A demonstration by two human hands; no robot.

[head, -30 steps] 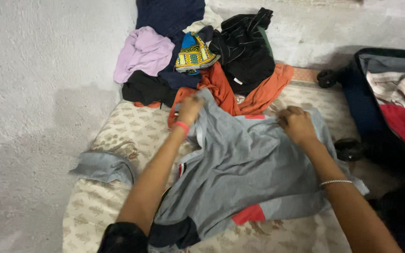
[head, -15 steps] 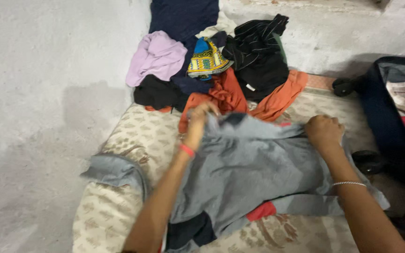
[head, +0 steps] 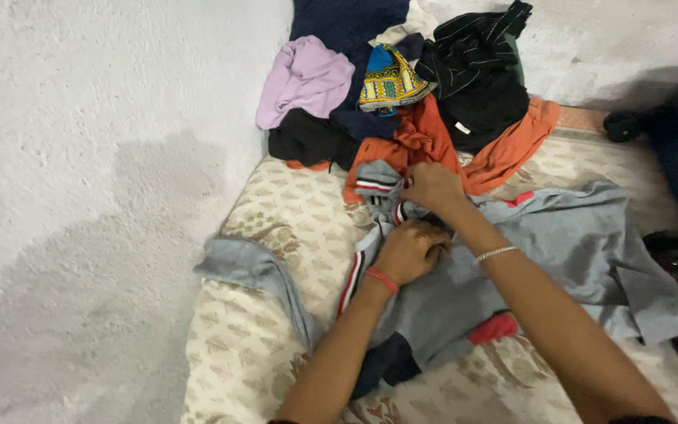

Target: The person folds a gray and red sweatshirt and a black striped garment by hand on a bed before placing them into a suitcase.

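Right hand (head: 431, 187) moved to left hand (head: 407, 251); both grips clamped on grey shirt (head: 559, 243) collar.

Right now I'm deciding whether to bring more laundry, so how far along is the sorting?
Done: nothing folded is in view. In hand: both the left hand and right hand grip the grey shirt at its collar. Left: the clothes pile behind it lies unsorted.

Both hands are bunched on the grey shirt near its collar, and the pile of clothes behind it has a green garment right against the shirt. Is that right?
Not quite. The head view shows the left hand and right hand gripping the grey shirt near its collar, but the garment of the clothes pile lying against the shirt is orange, not green.
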